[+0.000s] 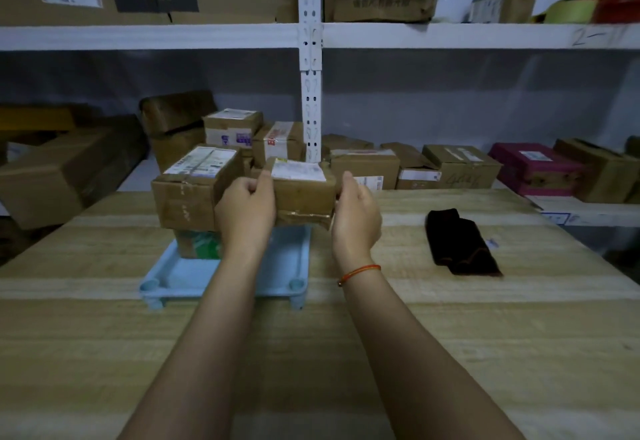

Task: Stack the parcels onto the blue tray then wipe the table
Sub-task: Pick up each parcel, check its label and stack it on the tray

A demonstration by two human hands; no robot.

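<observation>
A: Where is the parcel right now?

B: The cardboard parcel with the white label on top is held up in the middle of the frame, above the blue tray. The left hand grips its left end with the fingers curled over the top edge; the right hand clasps the right end. Its long axis runs left to right across the frame, between the two hands.

A: And what does the next move depend on?

B: On the gap below it, I'd say. The left half of the tray already carries a stack: a larger labelled box sits on a green-printed parcel. The held parcel touches or sits just beside that larger box on its left side; I cannot tell which. The right half of the tray, directly under the parcel, shows bare blue.

A: So straight down?

B: Probably, keeping clear of the stack so it isn't nudged. The tray's right rim lies under the parcel's right end, so there is little spare room that side.

A: And the wiping?

B: The dark folded cloth lies on the wooden table, right of centre, nearer the right hand. Not yet touched.
</observation>
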